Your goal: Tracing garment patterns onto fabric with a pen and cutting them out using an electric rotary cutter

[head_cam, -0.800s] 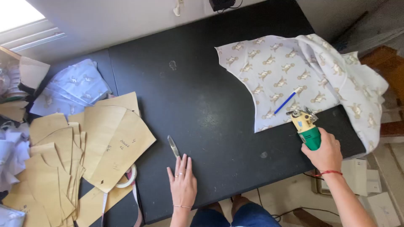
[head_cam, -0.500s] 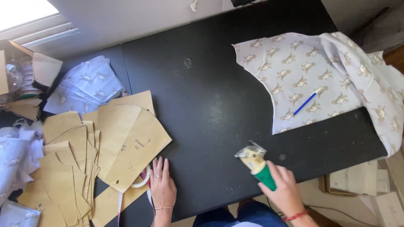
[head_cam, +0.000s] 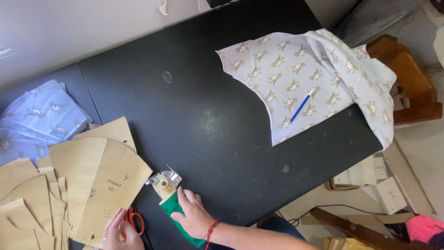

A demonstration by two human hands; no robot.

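Observation:
My right hand [head_cam: 193, 216] grips the green handle of a small electric fabric cutter [head_cam: 165, 190] that rests on the black table [head_cam: 194, 106] near its front edge. Beside it, my left hand [head_cam: 121, 231] rests on red-handled scissors [head_cam: 134, 220] at the edge of a pile of brown paper pattern pieces [head_cam: 92, 176]. A pale printed fabric [head_cam: 300, 83] with an animal motif lies spread at the far right of the table. A blue pen [head_cam: 300, 107] sits on it.
Folded pieces of the same printed fabric [head_cam: 41, 115] lie at the left. A wooden chair [head_cam: 407, 78] stands past the table's right edge. White boxes [head_cam: 370, 180], a cable and a pink cloth [head_cam: 423, 229] are on the floor at right.
My right hand has carried the cutter from beside the printed fabric leftwards along the front edge to the pattern pile. My left hand has shifted left onto the scissors.

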